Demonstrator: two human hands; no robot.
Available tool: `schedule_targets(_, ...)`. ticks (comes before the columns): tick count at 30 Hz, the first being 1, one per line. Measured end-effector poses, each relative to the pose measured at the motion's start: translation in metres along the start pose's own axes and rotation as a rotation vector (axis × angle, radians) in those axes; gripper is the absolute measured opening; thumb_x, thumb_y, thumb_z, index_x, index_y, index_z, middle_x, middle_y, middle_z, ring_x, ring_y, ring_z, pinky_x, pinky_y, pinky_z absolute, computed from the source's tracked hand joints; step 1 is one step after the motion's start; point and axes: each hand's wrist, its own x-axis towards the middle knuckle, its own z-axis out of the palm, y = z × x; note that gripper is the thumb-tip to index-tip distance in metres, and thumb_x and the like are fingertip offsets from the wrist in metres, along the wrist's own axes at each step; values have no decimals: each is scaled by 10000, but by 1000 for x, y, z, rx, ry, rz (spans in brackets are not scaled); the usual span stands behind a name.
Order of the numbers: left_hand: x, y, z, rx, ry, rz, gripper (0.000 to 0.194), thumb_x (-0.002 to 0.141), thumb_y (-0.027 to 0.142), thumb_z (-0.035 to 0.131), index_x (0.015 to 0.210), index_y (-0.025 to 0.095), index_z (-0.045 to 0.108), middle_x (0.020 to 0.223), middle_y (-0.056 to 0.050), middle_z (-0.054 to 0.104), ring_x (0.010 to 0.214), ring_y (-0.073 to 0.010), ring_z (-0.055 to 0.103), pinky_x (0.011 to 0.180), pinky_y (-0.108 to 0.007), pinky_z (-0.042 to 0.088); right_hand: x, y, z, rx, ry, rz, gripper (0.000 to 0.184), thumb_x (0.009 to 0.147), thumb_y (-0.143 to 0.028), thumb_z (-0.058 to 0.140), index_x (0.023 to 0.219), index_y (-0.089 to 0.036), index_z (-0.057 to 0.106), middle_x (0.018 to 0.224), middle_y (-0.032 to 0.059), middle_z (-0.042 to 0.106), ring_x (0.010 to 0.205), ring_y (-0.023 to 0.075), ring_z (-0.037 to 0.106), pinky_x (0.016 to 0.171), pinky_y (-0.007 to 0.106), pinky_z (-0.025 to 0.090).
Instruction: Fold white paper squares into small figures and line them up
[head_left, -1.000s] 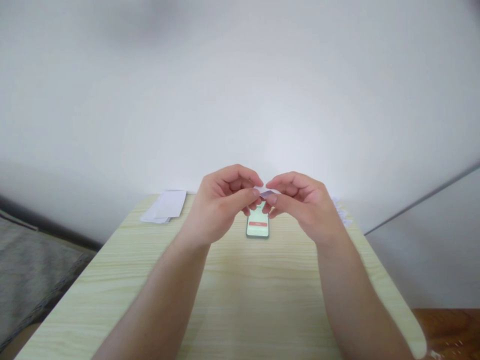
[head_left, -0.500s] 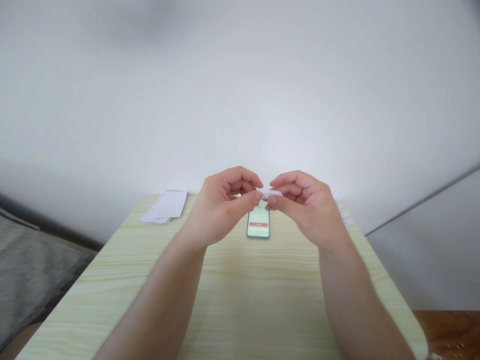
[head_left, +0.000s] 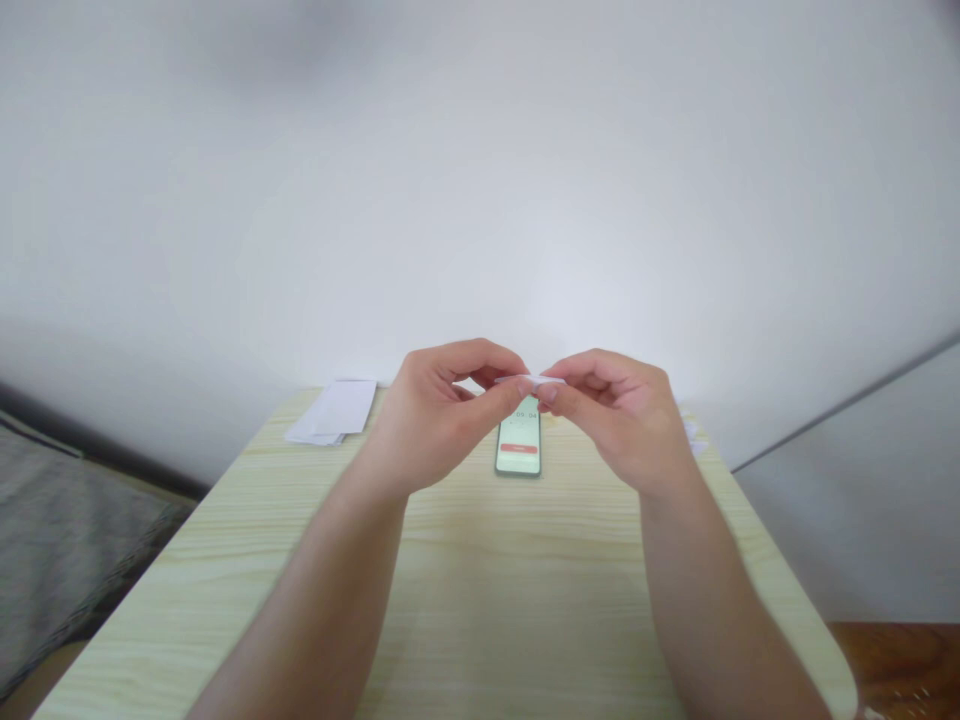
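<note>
A small piece of white paper (head_left: 534, 380), seemingly folded, is held up between both hands above the table. My left hand (head_left: 454, 400) pinches its left part between thumb and fingers. On the other side my right hand (head_left: 611, 415) grips the right part in the same way, thumb nearest me. Fingers cover most of the paper, so its full shape cannot be seen. Below the hands a phone (head_left: 518, 450) lies face up, its screen lit with digits and a red bar; the hands hide its far end.
Several white paper sheets (head_left: 341, 410) lie stacked at the table's far left. More white paper pieces (head_left: 695, 437) lie at the far right, partly behind my right hand. The pale wooden table (head_left: 517, 590) meets a white wall (head_left: 480, 180) at its far edge.
My fingertips have closed in on the paper, which now looks flatter and shows further to the left. The digits on the phone's screen are more exposed.
</note>
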Motion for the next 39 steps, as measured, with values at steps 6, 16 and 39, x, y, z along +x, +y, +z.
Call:
schedule_targets(6,-2,4,0,66,0,22,155,889,362,705,907,224,775,893,-30,752,817,-170,661,620,-236,543,-2,-7,2,-161,44,-78,131,882,-363,747,917,-238,766,876,23,762,794,185,699,724,325,577)
schedule_targets(16,-3,7,-1,166,-29,61,156,920,354,674,904,251,790,937,3,782,863,-162,696,721,-253,546,-1,-6,1,-232,73,-160,60,884,-290,745,874,-238,773,850,2,766,774,166,708,745,306,596)
schedule_targets(39,-3,8,-3,66,-16,86,146,919,305,685,858,208,775,847,-18,752,778,-149,646,619,-246,479,-6,-9,-3,-319,74,-285,44,886,-287,766,869,-255,792,829,-6,784,750,163,710,667,290,562)
